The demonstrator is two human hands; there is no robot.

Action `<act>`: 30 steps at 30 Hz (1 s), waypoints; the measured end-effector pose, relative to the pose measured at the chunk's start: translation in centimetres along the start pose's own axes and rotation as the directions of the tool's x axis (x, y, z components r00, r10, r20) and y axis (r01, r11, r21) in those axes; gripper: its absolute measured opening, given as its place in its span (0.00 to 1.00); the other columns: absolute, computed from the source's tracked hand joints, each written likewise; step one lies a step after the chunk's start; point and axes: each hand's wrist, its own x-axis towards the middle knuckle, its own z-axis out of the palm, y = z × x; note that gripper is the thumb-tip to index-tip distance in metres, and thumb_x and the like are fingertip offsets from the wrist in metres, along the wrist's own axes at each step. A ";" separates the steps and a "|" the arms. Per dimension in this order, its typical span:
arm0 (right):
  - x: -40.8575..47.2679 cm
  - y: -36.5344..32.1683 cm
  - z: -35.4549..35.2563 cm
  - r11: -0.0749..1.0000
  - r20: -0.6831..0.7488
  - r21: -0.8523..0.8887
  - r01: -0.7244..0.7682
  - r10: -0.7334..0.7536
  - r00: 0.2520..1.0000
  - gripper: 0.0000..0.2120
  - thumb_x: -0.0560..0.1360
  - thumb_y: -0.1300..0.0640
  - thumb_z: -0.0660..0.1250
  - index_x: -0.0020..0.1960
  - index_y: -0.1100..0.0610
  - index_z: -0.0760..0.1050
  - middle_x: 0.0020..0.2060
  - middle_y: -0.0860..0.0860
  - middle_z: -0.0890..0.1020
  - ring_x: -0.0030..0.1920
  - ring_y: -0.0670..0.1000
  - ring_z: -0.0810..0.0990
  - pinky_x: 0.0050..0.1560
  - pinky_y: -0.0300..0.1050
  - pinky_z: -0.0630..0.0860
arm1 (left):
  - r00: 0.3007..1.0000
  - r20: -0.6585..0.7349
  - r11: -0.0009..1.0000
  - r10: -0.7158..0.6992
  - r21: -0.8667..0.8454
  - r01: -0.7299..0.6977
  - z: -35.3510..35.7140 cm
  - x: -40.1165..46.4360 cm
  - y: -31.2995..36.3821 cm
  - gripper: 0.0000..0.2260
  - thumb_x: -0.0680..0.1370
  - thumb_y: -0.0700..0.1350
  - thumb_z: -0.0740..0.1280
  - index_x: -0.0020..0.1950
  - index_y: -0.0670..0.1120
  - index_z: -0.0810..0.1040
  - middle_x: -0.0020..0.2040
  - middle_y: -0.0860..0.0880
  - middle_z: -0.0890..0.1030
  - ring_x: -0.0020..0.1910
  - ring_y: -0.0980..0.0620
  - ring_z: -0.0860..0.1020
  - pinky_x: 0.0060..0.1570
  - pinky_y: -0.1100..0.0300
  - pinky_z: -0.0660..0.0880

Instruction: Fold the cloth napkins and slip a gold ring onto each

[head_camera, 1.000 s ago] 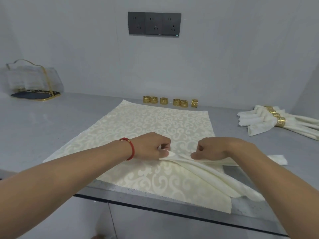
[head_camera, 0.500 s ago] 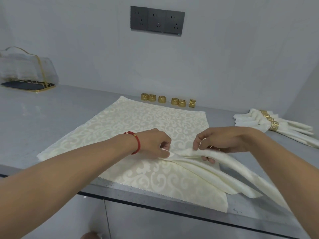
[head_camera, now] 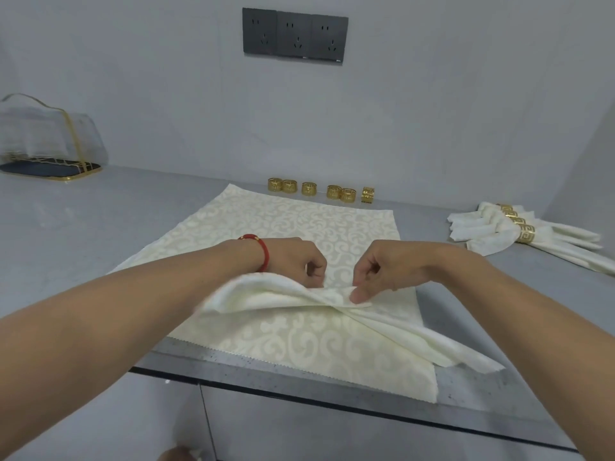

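Note:
A plain cream napkin (head_camera: 273,296) lies gathered in folds on a patterned cream mat (head_camera: 299,227). My left hand (head_camera: 299,261), with a red cord at the wrist, pinches the napkin's upper fold near the middle. My right hand (head_camera: 382,267) pinches the same fold just to the right, thumb on the cloth. The napkin's tails fan out toward the right front (head_camera: 466,354). Several loose gold rings (head_camera: 321,191) stand in a row by the wall behind the mat.
Folded napkins with gold rings on them (head_camera: 519,232) lie at the right on the grey counter (head_camera: 66,227). A clear, gold-trimmed holder (head_camera: 46,141) stands at the far left. The counter's front edge (head_camera: 299,390) runs just below the mat. A socket panel (head_camera: 294,36) is on the wall.
My hands have come closer together at the napkin's middle. A fold of the napkin now spreads out to the left under my left wrist. My right hand has dropped back onto the cloth.

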 end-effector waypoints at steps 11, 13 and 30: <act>3.6 -1.5 -1.0 0.922 -0.028 -0.375 -0.100 0.096 0.995 0.18 0.65 0.36 0.80 0.46 0.47 0.84 0.49 0.41 0.84 0.51 0.49 0.82 0.61 0.54 0.79 | 1.000 0.006 0.998 -0.008 -0.069 0.009 -0.5 0.8 -0.2 0.09 0.79 0.49 0.70 0.46 0.44 0.78 0.32 0.59 0.80 0.30 0.62 0.77 0.31 0.73 0.70; 3.9 -1.3 -1.0 0.927 -0.041 -0.364 -0.091 0.081 0.996 0.17 0.65 0.36 0.80 0.44 0.47 0.84 0.47 0.41 0.84 0.51 0.49 0.82 0.61 0.54 0.79 | 1.000 -0.002 0.998 -0.013 -0.061 0.013 -0.6 1.0 -0.3 0.08 0.79 0.48 0.69 0.46 0.44 0.78 0.35 0.58 0.81 0.32 0.60 0.79 0.33 0.71 0.71; 5.0 -0.8 -1.0 0.944 -0.123 -0.326 -0.054 0.015 0.992 0.15 0.69 0.40 0.79 0.45 0.50 0.83 0.46 0.47 0.85 0.48 0.50 0.83 0.58 0.53 0.80 | 0.992 -0.043 0.979 -0.123 -0.168 0.114 -0.2 1.0 -0.7 0.12 0.78 0.56 0.67 0.52 0.50 0.82 0.44 0.54 0.83 0.43 0.52 0.80 0.45 0.61 0.77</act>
